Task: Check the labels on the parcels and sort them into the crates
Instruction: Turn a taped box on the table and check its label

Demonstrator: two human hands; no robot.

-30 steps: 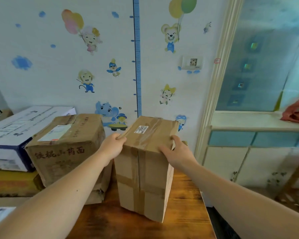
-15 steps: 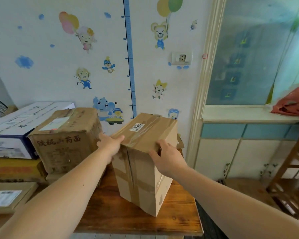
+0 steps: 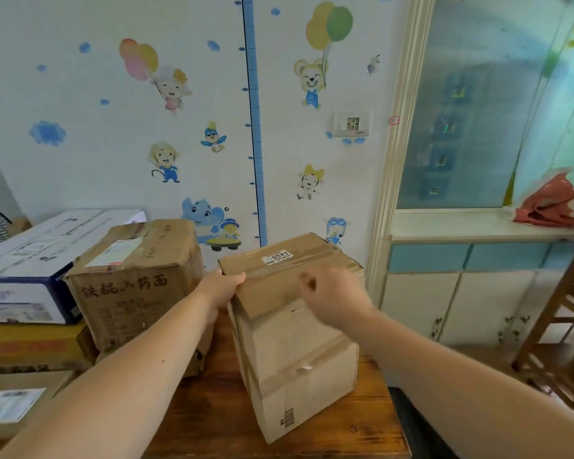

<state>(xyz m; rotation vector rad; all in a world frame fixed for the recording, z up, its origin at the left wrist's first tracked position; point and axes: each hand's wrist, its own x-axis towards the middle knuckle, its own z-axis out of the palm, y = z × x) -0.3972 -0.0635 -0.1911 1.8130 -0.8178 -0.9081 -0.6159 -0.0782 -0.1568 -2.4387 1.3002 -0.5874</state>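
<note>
A tall taped cardboard parcel stands tilted on the wooden table. A white label reading 0947 lies on its top face. My left hand grips the parcel's top left corner. My right hand is blurred in front of the parcel's upper right part, fingers curled and thumb raised. I cannot tell whether it holds the parcel. No crates are in view.
A brown box with printed characters stands left of the parcel, beside a white and blue box on a yellow box. A flat labelled parcel lies bottom left. A wooden rack stands at the right.
The parcel has turned and tipped, showing a different side toward me. My right hand has shifted from the top right edge across the upper front. My view has moved closer.
</note>
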